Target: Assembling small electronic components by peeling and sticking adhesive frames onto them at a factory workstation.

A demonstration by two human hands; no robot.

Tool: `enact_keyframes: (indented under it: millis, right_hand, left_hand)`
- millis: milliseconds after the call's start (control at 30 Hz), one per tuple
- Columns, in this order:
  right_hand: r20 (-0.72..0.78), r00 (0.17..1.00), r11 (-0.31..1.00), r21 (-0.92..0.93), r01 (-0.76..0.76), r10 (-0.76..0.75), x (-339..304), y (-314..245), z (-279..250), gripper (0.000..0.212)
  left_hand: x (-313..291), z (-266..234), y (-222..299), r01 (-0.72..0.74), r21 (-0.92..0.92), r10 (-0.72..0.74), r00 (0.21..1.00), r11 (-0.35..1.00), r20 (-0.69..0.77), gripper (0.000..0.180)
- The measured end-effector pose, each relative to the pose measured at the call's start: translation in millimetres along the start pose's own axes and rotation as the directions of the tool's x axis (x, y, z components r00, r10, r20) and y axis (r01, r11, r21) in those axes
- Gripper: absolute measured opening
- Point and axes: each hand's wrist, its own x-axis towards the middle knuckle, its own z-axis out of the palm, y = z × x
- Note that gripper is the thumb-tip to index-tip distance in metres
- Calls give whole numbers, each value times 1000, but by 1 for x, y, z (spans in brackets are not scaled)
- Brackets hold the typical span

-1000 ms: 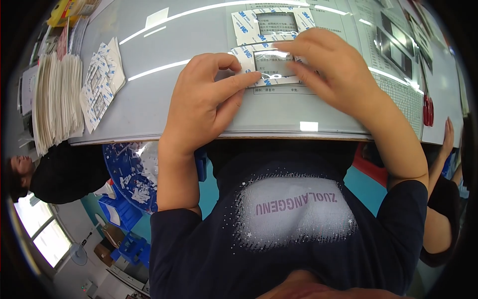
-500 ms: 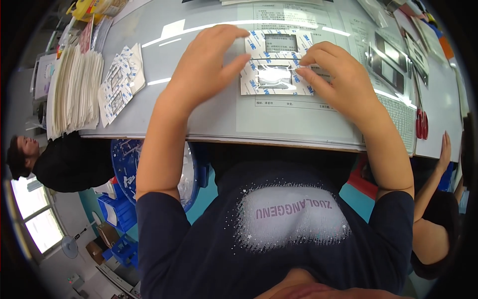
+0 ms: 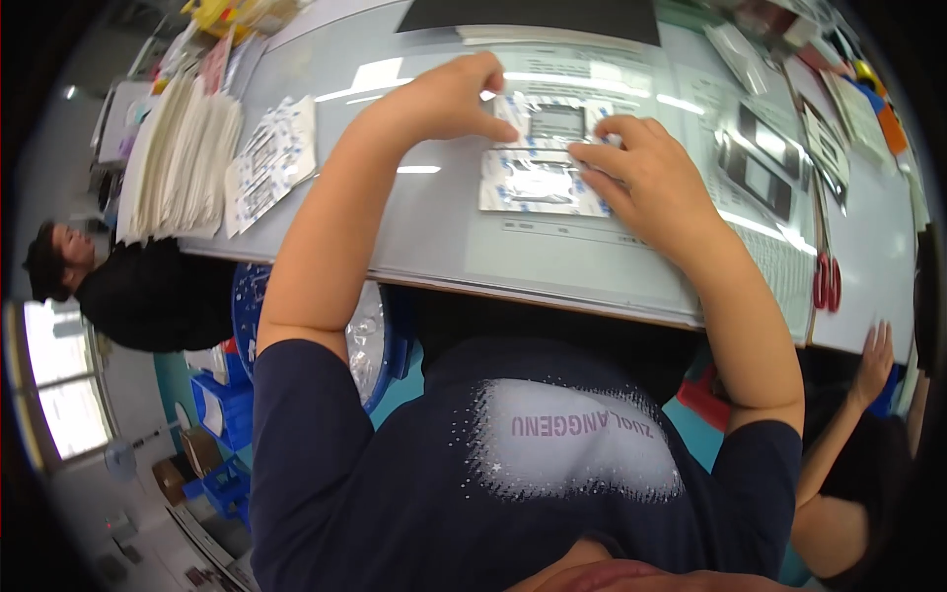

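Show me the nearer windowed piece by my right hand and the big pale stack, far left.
Nearer windowed piece (image 3: 497, 185): head view, left border.
Big pale stack (image 3: 183, 163): head view, edges near its middle.

The pale grey bench has a glossy top that throws back bright streaks of light; near its middle lie two white rectangular pieces with blue print, the farther piece just beyond the nearer piece, each with a window in it; a printed sheet spreads beneath them; at the left sits a thick stack of white sheets, with a loose fan of white-and-blue pieces beside it; scissors with red handles lie at the right, and a dark panel along the far side
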Motion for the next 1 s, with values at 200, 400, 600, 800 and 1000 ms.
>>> enact_keyframes:
  millis: [200, 400, 600, 800, 1000]
  right_hand:
    - [-207, 974, 981, 189, -51, 90, -3, -2, -14, 36]
    - [-306, 944, 974, 222, -54, 122, 5, -9, -24, 34]
    - [-202, 978, 990, 142, -20, 48, 10, -11, -16, 35]
    - [-371, 927, 973, -230, -36, -53, 0, 1, -58, 36]
    - [-586, 664, 866, 147, -478, 465, -80, 45, -118, 33]
  left_hand:
    - [-24, 1, -23, -233, -647, 82, 963, 726, -255, 44]
    - [-117, -86, -127, -237, -564, -161, 809, 791, -565, 38]
    - [-169, -80, -272, 590, 95, -338, 579, 802, -742, 55]
    - [-144, 3, -296, 418, 317, -2, 607, 852, -794, 45]
    - [-130, -6, -235, 80, 31, -27, 640, 996, -768, 40]
